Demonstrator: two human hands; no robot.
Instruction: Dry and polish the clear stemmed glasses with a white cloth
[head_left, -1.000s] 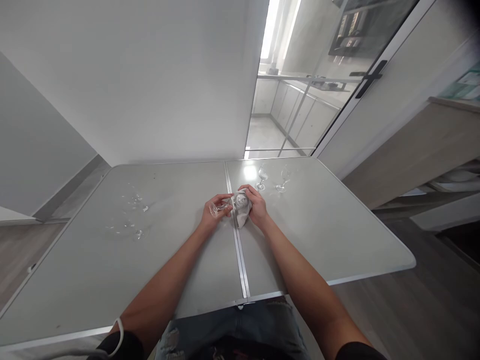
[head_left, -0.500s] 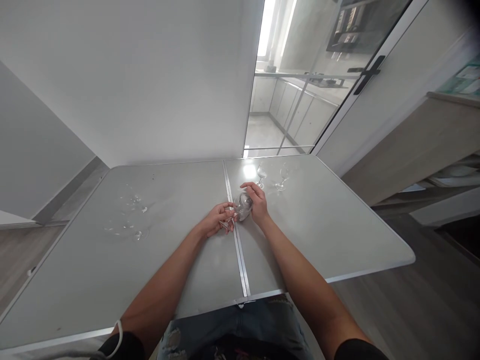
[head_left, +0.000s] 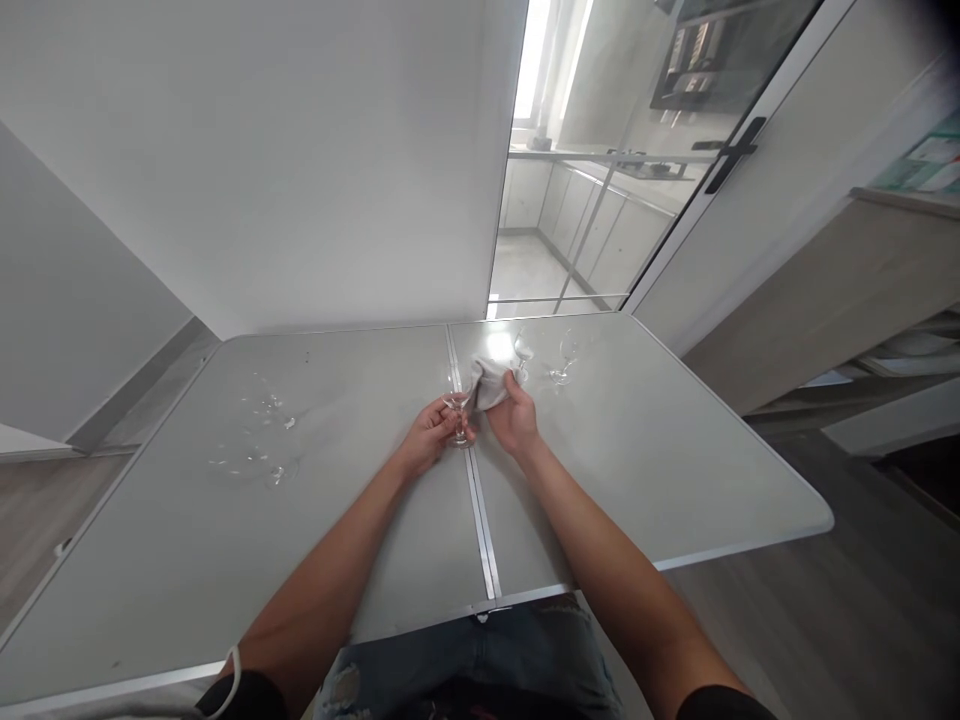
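Near the metal seam of the table, my left hand is closed around a clear stemmed glass, which stands roughly upright with its foot down. My right hand grips a light grey cloth, bunched just to the right of the glass. Whether the cloth touches the glass I cannot tell.
Two more stemmed glasses stand at the back right, one glass behind the cloth and another glass beside it. Clear glasses are on the left of the pale table. A wall and glazed door lie beyond.
The glass has gone from tilted to roughly upright in my left hand. My right hand has turned palm-up and the cloth, hardly visible before, now shows beside the glass.
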